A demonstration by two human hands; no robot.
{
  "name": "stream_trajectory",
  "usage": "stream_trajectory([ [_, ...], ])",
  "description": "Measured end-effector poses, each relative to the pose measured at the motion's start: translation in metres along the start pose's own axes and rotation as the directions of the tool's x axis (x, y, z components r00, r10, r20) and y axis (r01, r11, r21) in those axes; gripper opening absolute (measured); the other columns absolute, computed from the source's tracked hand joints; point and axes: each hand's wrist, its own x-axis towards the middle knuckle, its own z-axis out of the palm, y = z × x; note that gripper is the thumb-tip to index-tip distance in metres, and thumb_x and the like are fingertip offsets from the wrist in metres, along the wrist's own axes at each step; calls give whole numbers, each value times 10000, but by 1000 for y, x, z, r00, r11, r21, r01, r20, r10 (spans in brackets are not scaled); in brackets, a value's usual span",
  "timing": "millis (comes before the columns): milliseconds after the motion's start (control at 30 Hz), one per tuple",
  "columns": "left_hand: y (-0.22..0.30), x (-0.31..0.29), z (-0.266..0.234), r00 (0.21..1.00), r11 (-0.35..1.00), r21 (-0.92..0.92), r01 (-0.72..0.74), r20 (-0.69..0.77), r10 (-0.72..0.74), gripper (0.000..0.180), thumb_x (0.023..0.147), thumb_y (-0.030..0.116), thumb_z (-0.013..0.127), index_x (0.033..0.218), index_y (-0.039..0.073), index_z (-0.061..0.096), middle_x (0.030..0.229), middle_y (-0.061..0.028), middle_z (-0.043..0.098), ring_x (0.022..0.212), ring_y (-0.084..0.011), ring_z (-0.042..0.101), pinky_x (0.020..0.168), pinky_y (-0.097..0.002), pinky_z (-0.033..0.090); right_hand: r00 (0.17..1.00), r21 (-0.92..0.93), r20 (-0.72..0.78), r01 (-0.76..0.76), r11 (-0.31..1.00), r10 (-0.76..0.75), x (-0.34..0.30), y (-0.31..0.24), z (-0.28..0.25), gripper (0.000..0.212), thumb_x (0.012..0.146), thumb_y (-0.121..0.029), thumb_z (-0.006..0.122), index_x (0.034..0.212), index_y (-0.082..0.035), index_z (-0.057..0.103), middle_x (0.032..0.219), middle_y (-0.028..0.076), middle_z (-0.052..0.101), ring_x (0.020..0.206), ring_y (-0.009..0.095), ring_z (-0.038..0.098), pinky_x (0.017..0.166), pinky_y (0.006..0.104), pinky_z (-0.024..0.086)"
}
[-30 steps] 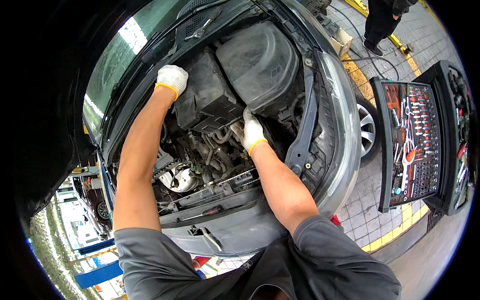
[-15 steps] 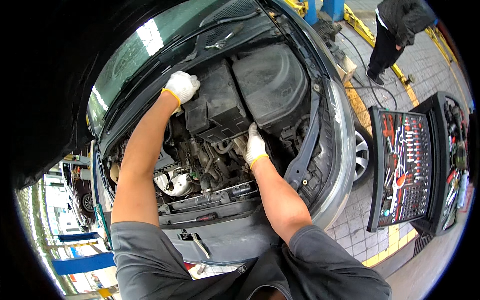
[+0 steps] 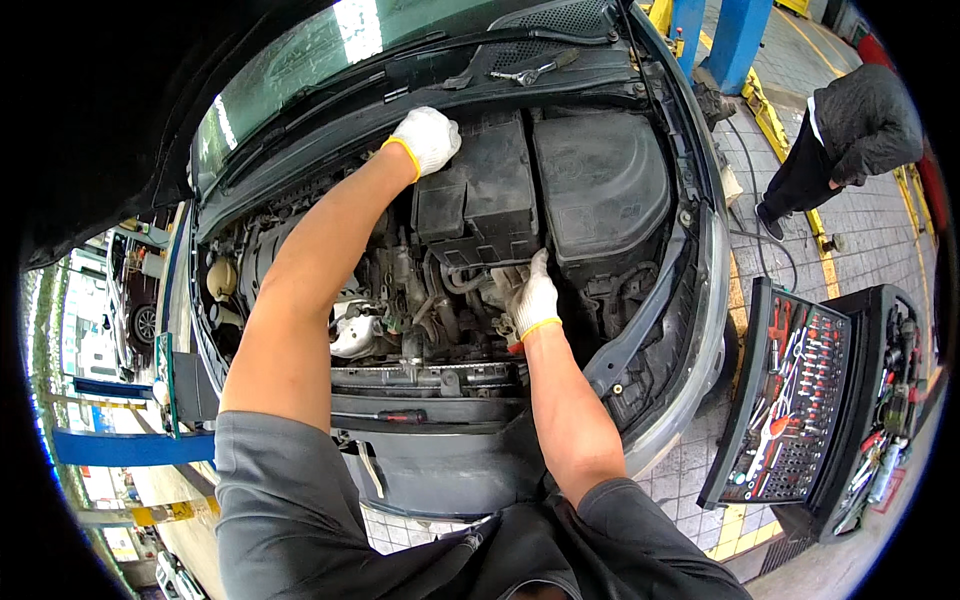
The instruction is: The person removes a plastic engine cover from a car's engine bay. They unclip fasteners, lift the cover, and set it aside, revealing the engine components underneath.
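Both my hands wear white work gloves with yellow cuffs and are on a boxy black plastic cover (image 3: 485,190) in a car's engine bay. My left hand (image 3: 428,140) is closed at the cover's rear left corner, its fingertips hidden. At the front lower edge, my right hand (image 3: 532,297) grips with the thumb up on the front face and the fingers beneath. Close against the cover's right side sits a rounded black housing (image 3: 605,185). Hoses and metal engine parts (image 3: 440,305) show below the front edge.
A ratchet (image 3: 535,70) lies on the cowl below the windshield. A red-and-black screwdriver (image 3: 400,416) rests along the front panel. To the right stands a tool cart (image 3: 775,400) with sockets and wrenches; beyond it, a person (image 3: 845,140) in dark clothes. A blue lift post (image 3: 735,45) rises behind.
The whole view has shifted, so the car sits further right and slightly lower in the picture. Both my hands keep their places on the cover, which shows no clear movement.
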Motion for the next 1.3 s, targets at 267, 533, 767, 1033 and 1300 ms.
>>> stream_trajectory([
  [267, 17, -26, -27, 959, 935, -271, 229, -103, -264, 260, 1050, 300, 595, 1053, 82, 736, 1060, -151, 760, 951, -374, 746, 813, -501, 598, 1000, -9, 20, 11, 1000, -10, -2, 0, 6, 651, 1111, -583, 565, 1476, -44, 574, 1459, 140, 605, 1340, 300, 604, 1162, 496, 536],
  [533, 135, -148, -68, 385, -771, -635, 37, 721, -575, 519, 1101, 594, 591, 1090, 81, 673, 1001, -55, 709, 736, -115, 622, 662, -305, 518, 998, -5, 34, 58, 998, -58, 5, 10, 3, 647, 1128, -595, 497, 1436, -32, 584, 1463, 139, 612, 1356, 320, 608, 1187, 538, 526],
  [767, 177, -141, -47, 319, -869, -338, -362, 831, -456, 666, 1060, 536, 694, 1392, -28, 572, 1212, -135, 621, 988, -226, 666, 862, -410, 587, 997, -29, -41, 63, 998, -65, 9, 6, 9, 623, 1131, -580, 493, 1444, -50, 586, 1468, 143, 612, 1354, 336, 605, 1185, 554, 524],
  [1033, 198, -111, -28, 458, -849, -230, -476, 759, -462, 452, 1055, 452, 739, 1315, 90, 666, 1170, -61, 700, 1005, -220, 693, 837, -346, 561, 986, -260, -153, 20, 965, -61, -1, -5, 13, 563, 1154, -553, 469, 1400, -65, 603, 1294, 131, 693, 1108, 300, 684, 959, 466, 623],
  [1300, 214, -90, -12, 452, -667, 44, -743, 769, -452, 191, 987, 240, 746, 1155, 156, 714, 1227, -4, 754, 1159, -207, 677, 1004, -433, 536, 975, -424, -207, -21, 905, -74, -10, -18, 13, 513, 1188, -475, 403, 1380, -44, 605, 1228, 145, 725, 1009, 282, 727, 840, 412, 674],
])
